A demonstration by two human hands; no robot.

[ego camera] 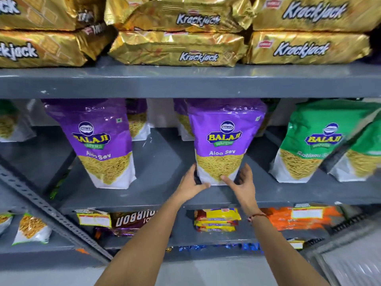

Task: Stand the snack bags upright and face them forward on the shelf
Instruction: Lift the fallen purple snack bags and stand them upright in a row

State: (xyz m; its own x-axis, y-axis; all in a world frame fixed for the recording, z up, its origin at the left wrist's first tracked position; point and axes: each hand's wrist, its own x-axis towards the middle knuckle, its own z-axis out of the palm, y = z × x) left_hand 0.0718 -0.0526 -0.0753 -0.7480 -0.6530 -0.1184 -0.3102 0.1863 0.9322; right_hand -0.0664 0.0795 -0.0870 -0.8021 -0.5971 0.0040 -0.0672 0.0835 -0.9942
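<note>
Centrally, an upright purple bag is gripped at its base by left hand and right hand on the shelf.

Showing two bare forearms, sleeveless right up to the near edge of the view, no cuff or fabric appearing anywhere along them. Wearing a thin thread band around the right wrist, reddish with darker strands, sitting snug and slightly slanted across the wrist. Carrying nothing on the left wrist. Showing a bare left hand and a bare right hand, no gloves, no rings visible on the fingers in view. Displaying short fingernails, as far as the slight blur is allowing. Tapering slim from the elbows at the near edge toward the wrists further off.
</note>
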